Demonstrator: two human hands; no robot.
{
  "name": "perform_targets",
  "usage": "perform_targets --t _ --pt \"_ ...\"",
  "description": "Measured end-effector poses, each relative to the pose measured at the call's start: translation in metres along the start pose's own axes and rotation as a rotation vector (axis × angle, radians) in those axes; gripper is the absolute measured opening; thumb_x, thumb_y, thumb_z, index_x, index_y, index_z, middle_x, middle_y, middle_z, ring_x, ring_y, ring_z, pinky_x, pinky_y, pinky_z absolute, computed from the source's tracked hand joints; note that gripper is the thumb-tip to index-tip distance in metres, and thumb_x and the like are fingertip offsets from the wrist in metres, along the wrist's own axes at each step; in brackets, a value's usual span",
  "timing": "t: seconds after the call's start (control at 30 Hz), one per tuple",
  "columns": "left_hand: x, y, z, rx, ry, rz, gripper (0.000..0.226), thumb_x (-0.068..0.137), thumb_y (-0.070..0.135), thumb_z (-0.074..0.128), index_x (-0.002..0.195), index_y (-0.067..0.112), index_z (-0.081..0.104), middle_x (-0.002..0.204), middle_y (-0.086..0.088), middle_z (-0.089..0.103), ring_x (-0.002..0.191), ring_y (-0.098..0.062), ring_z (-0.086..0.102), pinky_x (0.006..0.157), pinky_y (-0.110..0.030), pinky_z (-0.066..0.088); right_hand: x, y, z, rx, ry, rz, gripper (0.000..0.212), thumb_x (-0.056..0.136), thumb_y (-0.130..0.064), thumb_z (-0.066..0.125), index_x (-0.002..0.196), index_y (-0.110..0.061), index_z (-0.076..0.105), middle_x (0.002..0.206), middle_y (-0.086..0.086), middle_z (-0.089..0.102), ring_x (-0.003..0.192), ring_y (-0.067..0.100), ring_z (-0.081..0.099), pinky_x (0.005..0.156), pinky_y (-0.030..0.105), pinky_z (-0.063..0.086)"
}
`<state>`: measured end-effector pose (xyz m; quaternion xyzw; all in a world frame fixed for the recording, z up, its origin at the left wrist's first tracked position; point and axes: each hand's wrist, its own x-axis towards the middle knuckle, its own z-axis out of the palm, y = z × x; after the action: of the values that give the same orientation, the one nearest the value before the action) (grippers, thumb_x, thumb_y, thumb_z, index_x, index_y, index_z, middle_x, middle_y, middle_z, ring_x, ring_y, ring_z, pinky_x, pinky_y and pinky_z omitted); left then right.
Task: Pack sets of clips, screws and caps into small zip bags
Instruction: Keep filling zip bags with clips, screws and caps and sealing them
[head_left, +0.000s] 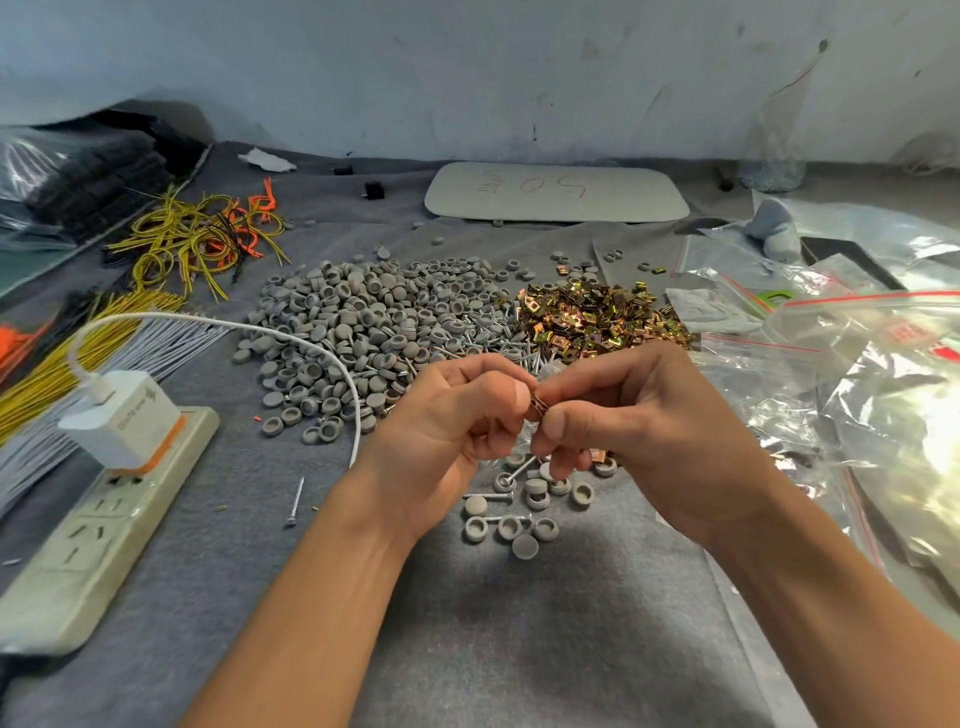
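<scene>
Mid grey cloth (519, 634), left hand (457, 415) and right hand (628, 415) pinch brassy metal clips (537, 406). Counting, likely; next needs a clear zip bag (753, 364) opened.

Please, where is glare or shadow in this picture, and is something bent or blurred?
Head view: strong glare on the plastic bags at right; head view: soft shadow on the grey cloth in the foreground; head view: wide-angle bending near the edges, seen at the power strip; head view: the clips pinched between the left hand and the right hand look slightly soft.
</scene>
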<state>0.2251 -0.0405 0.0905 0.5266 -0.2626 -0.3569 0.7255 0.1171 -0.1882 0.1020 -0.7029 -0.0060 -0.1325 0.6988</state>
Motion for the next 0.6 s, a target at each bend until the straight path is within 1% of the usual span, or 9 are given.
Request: perform_targets --t 0.1,0.23,0.33,0.43,0.47,0.53,0.6 --pt "0.001 0.000 0.001 -0.029 -0.013 -0.001 0.011 0.055 0.025 0.073 0.065 0.022 0.070 0.054 0.004 0.053 0.049 -0.006 0.043 0.043 -0.013 0.035 0.002 0.001 0.002 0.073 -0.018 0.015 0.010 0.074 -0.006 0.080 0.085 -0.004 0.081 0.072 0.021 0.072 0.059 0.030 0.065 0.055 0.031 0.052" --pt "0.002 -0.002 0.000 -0.030 0.010 0.025 0.011 0.054 0.024 0.073 0.061 0.019 0.065 0.052 0.005 0.051 0.045 -0.003 0.043 0.041 -0.012 0.034 0.005 0.003 0.002 0.101 -0.024 0.029 0.011 0.072 -0.002 0.079 0.083 -0.002 0.081 0.069 0.020 0.071 0.056 0.027 0.064 0.053 0.029 0.052" --pt "0.002 -0.003 0.000 -0.040 0.015 0.046 0.012 0.054 0.022 0.073 0.055 0.020 0.061 0.051 0.004 0.051 0.042 -0.003 0.042 0.040 -0.012 0.034 0.006 0.008 0.005 0.104 0.016 0.043 0.011 0.070 -0.001 0.078 0.079 -0.006 0.081 0.067 0.020 0.069 0.055 0.030 0.060 0.051 0.031 0.047" --pt "0.003 -0.005 -0.001 -0.021 0.026 0.058 0.014 0.057 0.022 0.072 0.056 0.019 0.059 0.051 0.004 0.050 0.043 -0.004 0.041 0.041 -0.013 0.034 0.006 0.009 0.008 0.115 0.041 0.068 0.010 0.070 0.000 0.076 0.078 -0.004 0.081 0.065 0.019 0.067 0.055 0.028 0.056 0.051 0.031 0.043" --pt "0.004 -0.006 -0.001 0.008 0.035 0.082 0.013 0.058 0.022 0.072 0.059 0.019 0.060 0.052 0.004 0.050 0.044 -0.005 0.041 0.043 -0.014 0.034 0.006 0.009 0.007 0.109 0.041 0.090 0.010 0.070 0.000 0.076 0.078 -0.002 0.080 0.064 0.019 0.067 0.054 0.027 0.056 0.050 0.030 0.042" --pt "0.004 -0.010 0.000 0.130 0.056 0.186 0.009 0.066 0.017 0.072 0.068 0.019 0.063 0.056 0.004 0.054 0.049 -0.006 0.046 0.047 -0.016 0.038 0.006 0.006 0.002 0.099 0.048 0.168 0.009 0.070 -0.003 0.075 0.078 -0.002 0.080 0.063 0.018 0.066 0.051 0.022 0.055 0.048 0.027 0.040" --pt "0.004 -0.013 -0.001 0.360 0.085 0.320 0.017 0.071 0.008 0.072 0.079 0.022 0.066 0.065 0.005 0.064 0.055 -0.010 0.057 0.051 -0.023 0.047 0.006 0.003 -0.002 0.129 0.055 0.263 0.006 0.070 -0.007 0.074 0.073 -0.003 0.078 0.061 0.016 0.062 0.047 0.018 0.051 0.044 0.022 0.039"
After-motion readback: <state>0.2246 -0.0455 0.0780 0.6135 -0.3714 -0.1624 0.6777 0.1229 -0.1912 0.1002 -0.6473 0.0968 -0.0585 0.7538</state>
